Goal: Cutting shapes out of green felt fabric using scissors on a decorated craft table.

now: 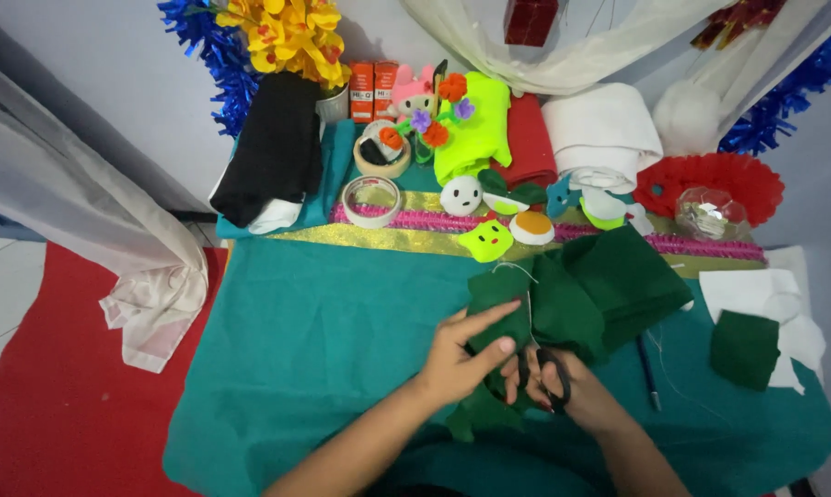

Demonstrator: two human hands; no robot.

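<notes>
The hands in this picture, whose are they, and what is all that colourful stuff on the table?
The picture comes from a camera worn on a person's head, looking down, so you see that person's own two bare hands. There is no machine here. The left hand pinches a piece of dark green felt. The right hand has its fingers through the black handles of a pair of scissors, right at the felt. The table is covered with a teal cloth. Farther back lie a roll of tape, small felt faces such as a white one and a bright yellow-green one, folded cloths in red and white, and yellow flowers. Another small green felt square lies at the right.
</notes>
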